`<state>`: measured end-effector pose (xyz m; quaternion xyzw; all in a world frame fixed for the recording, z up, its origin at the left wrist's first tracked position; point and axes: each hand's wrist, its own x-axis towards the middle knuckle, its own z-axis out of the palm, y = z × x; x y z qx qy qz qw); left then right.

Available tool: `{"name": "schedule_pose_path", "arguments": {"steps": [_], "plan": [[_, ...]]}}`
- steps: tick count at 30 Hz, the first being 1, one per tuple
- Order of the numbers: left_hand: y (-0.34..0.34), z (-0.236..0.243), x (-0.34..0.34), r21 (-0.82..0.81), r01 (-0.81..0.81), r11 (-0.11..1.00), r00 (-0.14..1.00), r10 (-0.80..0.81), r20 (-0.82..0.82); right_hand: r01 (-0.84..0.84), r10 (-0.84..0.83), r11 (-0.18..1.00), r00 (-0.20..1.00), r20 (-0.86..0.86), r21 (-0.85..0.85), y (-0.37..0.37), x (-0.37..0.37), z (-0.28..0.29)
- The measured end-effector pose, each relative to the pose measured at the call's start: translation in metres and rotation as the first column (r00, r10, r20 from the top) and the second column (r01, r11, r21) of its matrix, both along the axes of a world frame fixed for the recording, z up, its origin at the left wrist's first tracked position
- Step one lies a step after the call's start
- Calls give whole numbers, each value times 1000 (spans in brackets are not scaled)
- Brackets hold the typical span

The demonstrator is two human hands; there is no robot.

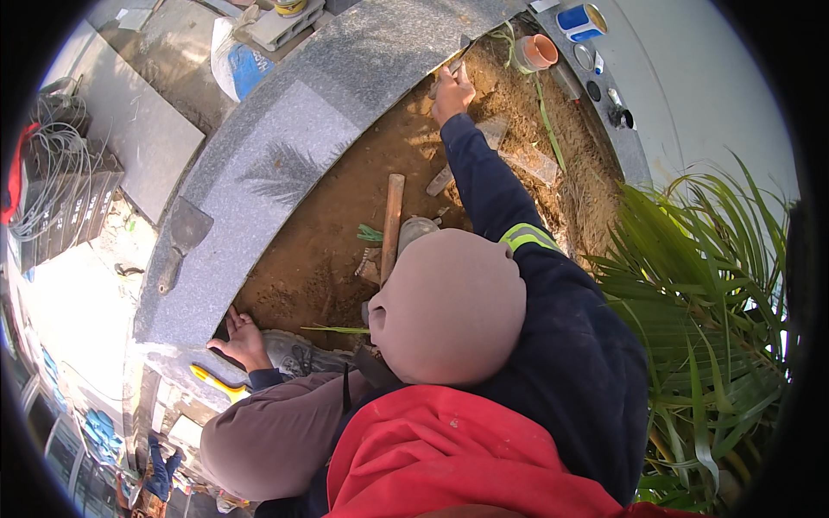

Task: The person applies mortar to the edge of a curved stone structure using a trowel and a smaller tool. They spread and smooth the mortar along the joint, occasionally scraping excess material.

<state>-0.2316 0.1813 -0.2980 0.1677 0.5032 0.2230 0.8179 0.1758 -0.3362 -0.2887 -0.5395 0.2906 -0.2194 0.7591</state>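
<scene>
At the top, my right hand [452,95] is closed around something small I cannot make out, against the inner edge of the curved grey granite border [294,112]. My left hand [242,341], fingers apart, rests by that border's lower inner edge, beside my grey shoe [289,352]. Between my hands lies a brown soil bed [319,250] with a wooden handle [395,216], pale broken pieces [527,162] and green strands. A trowel [186,237] lies on the granite, and a yellow-handled tool [220,380] is below my left hand. My mauve-clad knee [445,306] hides part of the bed.
An orange pipe [540,52], blue can [577,22] and small items line the right ledge beside a white wall [708,95]. Palm fronds [691,328] crowd the right. At left are coiled wire [65,173], slabs [129,129] and a sack [237,65]; a co-worker [158,470] is lower left.
</scene>
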Motion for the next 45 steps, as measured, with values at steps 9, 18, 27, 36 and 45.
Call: {"name": "schedule_pose_path", "arguments": {"steps": [9,18,27,36,45], "plan": [[-1,0,0,23,-8,1000,1000,8,-12,-122,124,992,984,-131,29,17,-34,7],[-4,-2,3,2,-8,1000,1000,8,-6,-208,165,945,969,-183,-254,-17,-66,-17],[-3,1,0,20,-35,999,999,35,-13,-305,-145,181,932,-332,-935,-119,-20,72],[-1,1,0,17,-24,1000,1000,24,-13,-478,-256,84,838,-482,-875,-123,14,89],[1,0,-2,37,-14,999,1000,15,-18,-596,-210,-54,791,-574,-801,-143,53,97]]}}
